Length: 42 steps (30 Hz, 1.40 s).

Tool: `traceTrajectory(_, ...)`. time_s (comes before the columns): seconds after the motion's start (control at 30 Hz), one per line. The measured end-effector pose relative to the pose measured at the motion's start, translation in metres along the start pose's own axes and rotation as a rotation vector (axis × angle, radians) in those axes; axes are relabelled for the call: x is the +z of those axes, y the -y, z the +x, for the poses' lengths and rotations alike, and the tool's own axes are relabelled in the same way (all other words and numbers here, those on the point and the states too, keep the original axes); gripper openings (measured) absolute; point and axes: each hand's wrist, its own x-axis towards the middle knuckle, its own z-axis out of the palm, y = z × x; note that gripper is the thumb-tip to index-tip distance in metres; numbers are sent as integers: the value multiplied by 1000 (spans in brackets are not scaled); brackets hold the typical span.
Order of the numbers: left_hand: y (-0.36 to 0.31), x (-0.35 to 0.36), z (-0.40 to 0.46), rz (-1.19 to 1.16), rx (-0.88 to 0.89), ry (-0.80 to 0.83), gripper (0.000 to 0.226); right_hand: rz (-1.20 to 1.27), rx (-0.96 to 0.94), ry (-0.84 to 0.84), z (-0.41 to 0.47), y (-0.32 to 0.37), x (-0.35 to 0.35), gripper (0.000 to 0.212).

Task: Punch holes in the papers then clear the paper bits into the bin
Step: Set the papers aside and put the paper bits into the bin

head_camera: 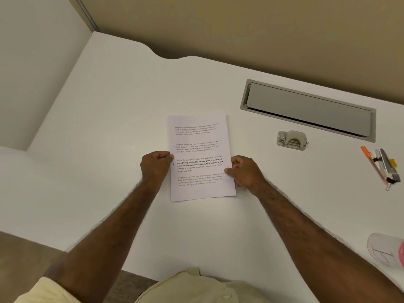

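Note:
A stack of white printed papers (200,149) lies upright on the white desk (109,127) in the middle of the head view. My left hand (155,166) pinches the stack's left edge, thumb on top. My right hand (244,171) grips the right edge, thumb lying on the sheet. Two small holes or marks show near the left margin. A beige hole punch (292,139) rests on the desk to the right of the papers, untouched by either hand. No bin is in view.
A grey cable hatch (310,108) is set into the desk behind the punch. At the far right lie an orange pen (369,158) and a metal stapler-like tool (388,165). A white sheet with a pink thing (387,252) sits at the lower right edge.

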Motion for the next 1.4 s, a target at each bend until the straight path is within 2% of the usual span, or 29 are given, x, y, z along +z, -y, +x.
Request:
traceTrajectory(0.37,-5,-2,-7,145,57,-28,18,25,33,-74,-16,-13,-14,33)
traceTrajectory(0.5,-5,-9,-14,210,75,-49,19,6,-43,-150,-34,-30,-24,25)
traceTrajectory(0.63,-2,-10,-36,295,145,-89,22,11,-174,-300,-64,-54,-35,23)
traceTrajectory(0.8,26,1,-78,358,375,-105,25,-65,-231,-490,-105,-102,-59,30)
traceTrajectory(0.9,51,18,-113,423,596,-93,25,-232,-237,-564,-127,-136,-74,38)
traceTrajectory(0.97,65,30,-136,471,765,-57,29,-332,-254,-573,-139,-159,-80,47)
traceTrajectory(1.1,88,56,-176,570,919,129,38,-527,-288,-561,-152,-204,-80,67)
traceTrajectory(1.27,123,87,-208,785,1121,340,57,-639,-102,-578,-161,-244,-87,95)
traceTrajectory(1.4,134,104,-226,1042,1115,464,75,-698,-5,-558,-156,-258,-88,103)
